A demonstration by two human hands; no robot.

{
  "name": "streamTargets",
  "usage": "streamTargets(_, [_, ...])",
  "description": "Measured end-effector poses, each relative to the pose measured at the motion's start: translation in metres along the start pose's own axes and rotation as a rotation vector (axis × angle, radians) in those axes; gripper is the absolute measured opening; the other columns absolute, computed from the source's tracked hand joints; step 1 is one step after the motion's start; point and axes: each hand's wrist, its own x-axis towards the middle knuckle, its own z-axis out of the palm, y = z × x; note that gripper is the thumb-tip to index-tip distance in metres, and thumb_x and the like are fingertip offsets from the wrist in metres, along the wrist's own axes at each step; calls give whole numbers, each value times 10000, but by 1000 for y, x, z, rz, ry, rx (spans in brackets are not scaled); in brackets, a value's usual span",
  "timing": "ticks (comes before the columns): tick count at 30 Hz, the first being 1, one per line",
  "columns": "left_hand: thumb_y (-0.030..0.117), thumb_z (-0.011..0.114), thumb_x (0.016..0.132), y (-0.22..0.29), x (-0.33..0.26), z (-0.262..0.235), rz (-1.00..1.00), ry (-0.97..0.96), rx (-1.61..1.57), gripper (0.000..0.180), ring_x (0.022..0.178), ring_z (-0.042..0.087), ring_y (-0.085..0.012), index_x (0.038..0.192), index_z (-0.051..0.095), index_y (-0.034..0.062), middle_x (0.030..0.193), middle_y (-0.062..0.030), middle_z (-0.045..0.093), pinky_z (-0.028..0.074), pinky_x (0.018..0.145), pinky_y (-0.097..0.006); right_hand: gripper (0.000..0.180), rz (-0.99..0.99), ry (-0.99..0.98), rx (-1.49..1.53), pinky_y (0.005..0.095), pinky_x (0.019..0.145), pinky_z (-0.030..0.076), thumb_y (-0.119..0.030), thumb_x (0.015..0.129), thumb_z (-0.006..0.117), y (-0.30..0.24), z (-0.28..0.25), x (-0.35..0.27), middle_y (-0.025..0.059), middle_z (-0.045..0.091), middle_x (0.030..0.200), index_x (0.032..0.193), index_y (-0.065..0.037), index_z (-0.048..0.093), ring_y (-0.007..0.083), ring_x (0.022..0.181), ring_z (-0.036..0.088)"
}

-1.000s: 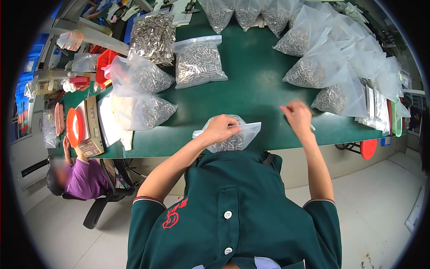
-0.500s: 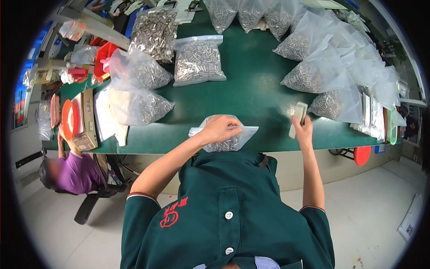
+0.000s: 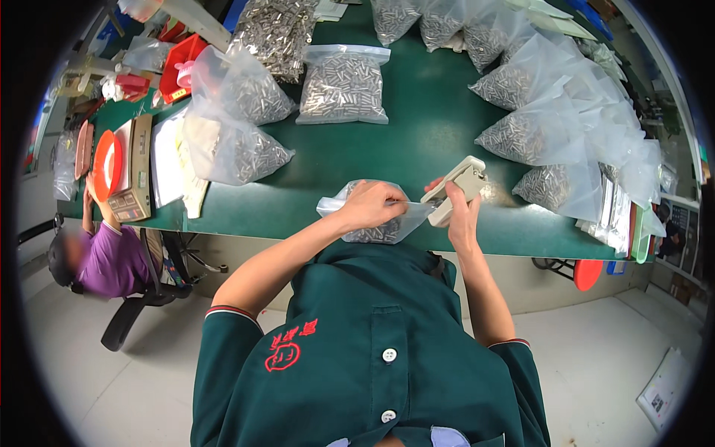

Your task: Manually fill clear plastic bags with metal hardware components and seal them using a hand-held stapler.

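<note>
A clear plastic bag (image 3: 376,234) of small metal cylinders lies at the table's near edge, in front of my body. My left hand (image 3: 371,205) is closed on its folded top edge, fingers pinched together. My right hand (image 3: 462,214) grips a beige hand-held bag sealer (image 3: 471,180) with two long jaws. The jaws stand apart, and their tips are at the right end of the bag's top edge. Whether they touch the plastic cannot be made out.
Many filled bags (image 3: 518,138) line the right side. A flat filled bag (image 3: 342,83) lies farther back, beside a larger bag of metal parts (image 3: 274,37). Two more bags (image 3: 249,153) stand left, near a scale (image 3: 134,195). A seated person in purple (image 3: 115,261) works at left.
My right hand has brought the sealer left from the open table to the bag's right end, and its jaws now show spread. My left hand keeps its hold on the bag.
</note>
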Motion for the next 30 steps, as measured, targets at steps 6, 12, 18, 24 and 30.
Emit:
streamTargets(6, [274,585,795,-8,-2,7,49,65,46,236,755,618,-252,853,693,72,790,-78,666,456,721,-353,175,-25,-53,-100,304,641,486,-126,812,508,4,7,-2,90,614,764,858,31,570,168,709,610])
streamTargets(12, [286,568,804,-11,-3,8,50,60,66,243,808,604,-232,887,700,99,817,-59,671,385,810,-367,164,-25,-81,-170,294,627,483,-136,820,520,8,12,2,90,608,742,833,23,556,162,684,605])
streamTargets(18, [286,566,805,-12,-3,8,43,48,43,251,827,594,-219,909,697,99,824,-57,671,347,838,-365,172,-15,-80,-223,294,589,484,-150,824,537,9,15,8,84,599,701,825,21,553,162,635,601])
streamTargets(24, [288,567,804,-12,-4,7,40,43,38,255,819,593,-217,905,695,91,818,-58,670,346,835,-365,219,5,-30,-251,297,538,484,-203,856,557,11,18,11,93,591,682,845,14,539,160,587,591])
streamTargets(30, [286,567,800,-15,-4,10,65,57,44,249,798,596,-221,898,694,95,800,-59,668,356,801,-364,278,-9,-27,-192,280,507,483,-279,890,562,15,17,14,64,551,650,854,-7,520,154,560,581])
